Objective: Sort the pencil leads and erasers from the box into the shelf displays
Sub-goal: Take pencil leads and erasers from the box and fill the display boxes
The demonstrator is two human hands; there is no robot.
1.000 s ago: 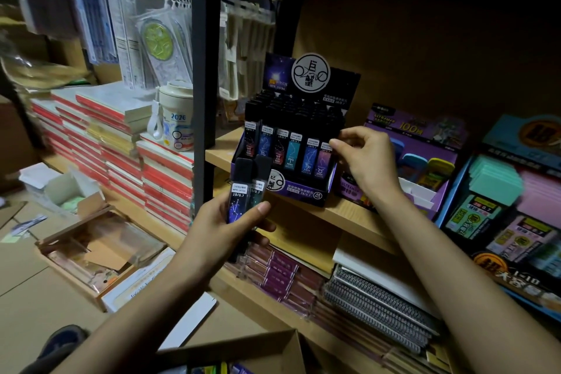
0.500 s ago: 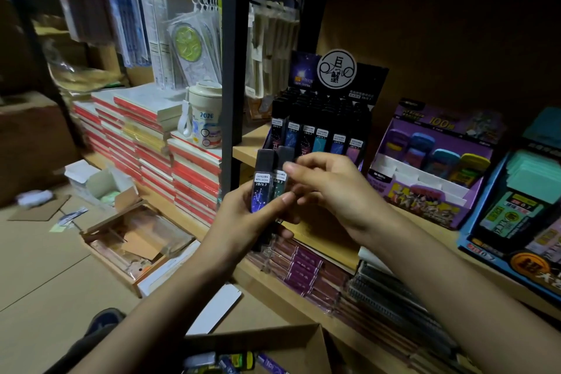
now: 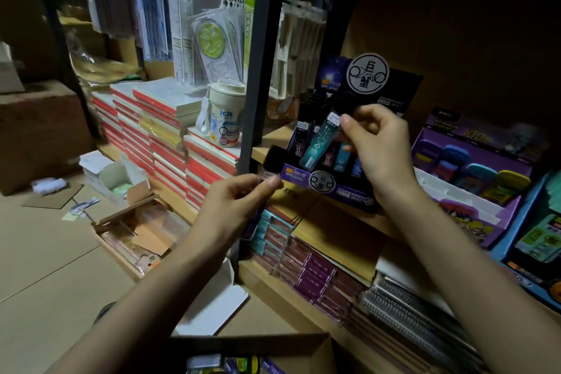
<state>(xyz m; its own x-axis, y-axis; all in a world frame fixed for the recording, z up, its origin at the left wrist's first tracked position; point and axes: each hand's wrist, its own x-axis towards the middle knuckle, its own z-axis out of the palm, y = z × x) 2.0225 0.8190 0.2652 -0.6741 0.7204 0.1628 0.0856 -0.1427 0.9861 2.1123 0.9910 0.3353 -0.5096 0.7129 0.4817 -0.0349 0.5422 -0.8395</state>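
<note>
My right hand (image 3: pixel 378 149) pinches a teal pencil lead case (image 3: pixel 318 141) with a black cap, tilted in front of the black and purple lead display (image 3: pixel 331 188) on the shelf. My left hand (image 3: pixel 233 206) holds another black-capped lead case (image 3: pixel 271 165) lower left of the display. The display holds several upright lead cases (image 3: pixel 305 127). To its right stands a purple eraser display (image 3: pixel 473 179) with coloured erasers. The open cardboard box (image 3: pixel 252 349) sits at the bottom edge with a few items inside.
A black shelf post (image 3: pixel 261 70) rises just left of the display. Stacked red notebooks (image 3: pixel 170 143) and a white mug (image 3: pixel 226 118) fill the left shelf. Purple packs (image 3: pixel 309 267) and spiral notebooks (image 3: pixel 419 316) lie on the lower shelf. Open boxes (image 3: pixel 133 222) lie on the floor.
My right hand took the teal lead case out of my left hand and raised it toward the display. My left hand keeps one case and has dropped slightly.
</note>
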